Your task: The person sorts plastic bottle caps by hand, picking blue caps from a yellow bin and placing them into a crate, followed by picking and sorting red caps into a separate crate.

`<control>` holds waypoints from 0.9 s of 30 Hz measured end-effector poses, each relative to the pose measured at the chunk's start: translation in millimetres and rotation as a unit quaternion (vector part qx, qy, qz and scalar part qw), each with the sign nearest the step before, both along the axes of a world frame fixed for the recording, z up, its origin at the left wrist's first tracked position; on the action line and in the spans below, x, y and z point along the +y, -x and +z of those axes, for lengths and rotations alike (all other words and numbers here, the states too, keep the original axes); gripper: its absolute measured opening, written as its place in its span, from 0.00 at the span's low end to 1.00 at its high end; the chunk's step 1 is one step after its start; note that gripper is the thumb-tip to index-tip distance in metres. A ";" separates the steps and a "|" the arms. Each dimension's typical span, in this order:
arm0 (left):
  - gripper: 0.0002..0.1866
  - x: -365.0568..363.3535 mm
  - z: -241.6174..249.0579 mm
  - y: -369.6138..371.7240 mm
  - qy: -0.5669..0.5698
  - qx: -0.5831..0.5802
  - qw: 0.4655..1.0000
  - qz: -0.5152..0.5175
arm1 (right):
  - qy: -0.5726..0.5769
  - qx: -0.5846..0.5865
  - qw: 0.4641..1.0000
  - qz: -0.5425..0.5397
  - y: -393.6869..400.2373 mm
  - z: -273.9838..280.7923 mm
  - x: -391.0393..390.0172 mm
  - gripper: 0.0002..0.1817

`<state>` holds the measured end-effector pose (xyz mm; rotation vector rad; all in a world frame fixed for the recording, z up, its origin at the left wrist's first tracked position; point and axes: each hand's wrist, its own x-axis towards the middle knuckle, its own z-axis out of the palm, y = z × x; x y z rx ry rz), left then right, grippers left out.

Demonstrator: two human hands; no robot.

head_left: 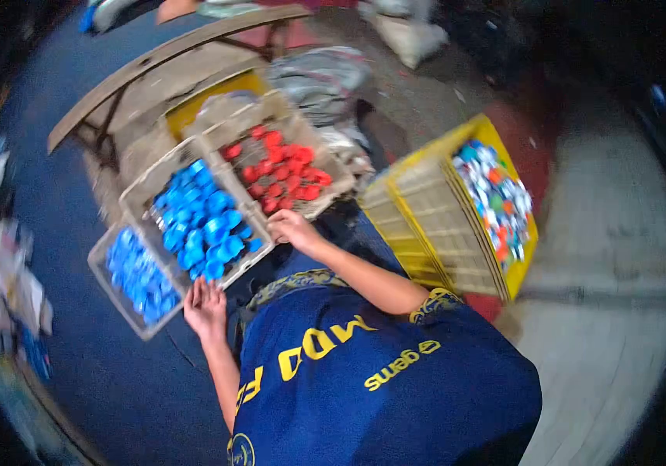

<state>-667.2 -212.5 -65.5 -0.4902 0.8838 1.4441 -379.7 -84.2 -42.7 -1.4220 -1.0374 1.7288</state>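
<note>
A pale crate [236, 273] of bright blue plastic caps [201, 217] lies in front of me. My left hand [205, 312] is at the left end of its near rim, the fingers curled against the edge. At the other end of that rim my right hand [294, 231] closes on the corner, close to a second crate [333, 192] holding red caps [282, 167]. Left of the middle crate, a smaller tray [115, 299] contains lighter blue caps [139, 272]. Motion blur softens the fingertips.
To my right a yellow crate [418, 213] leans with mixed-colour caps [496, 202] inside. A curved wooden bench [170, 58] stands beyond the crates, a yellow bin [205, 101] near it. Grey sacking [321, 78] lies behind. Blurred bags [14, 287] line the far left.
</note>
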 end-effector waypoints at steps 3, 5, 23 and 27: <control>0.17 6.6 -28.1 -2.5 -0.056 -0.042 0.993 -0.092 | -0.105 -0.157 0.980 -0.058 -49.3 4.3 -35.1 0.12; 0.16 22.9 -30.4 -11.3 0.006 -0.041 0.993 -0.114 | -0.124 -0.144 0.974 -0.121 -77.5 2.8 -62.9 0.10; 0.14 74.6 8.3 -231.8 0.002 0.022 0.970 -0.242 | -0.268 -0.378 0.797 -0.388 -404.0 116.2 -120.0 0.13; 0.17 77.9 9.6 -311.2 0.013 0.037 0.976 -0.214 | -0.263 -0.389 0.832 -0.296 -493.5 137.6 -58.6 0.13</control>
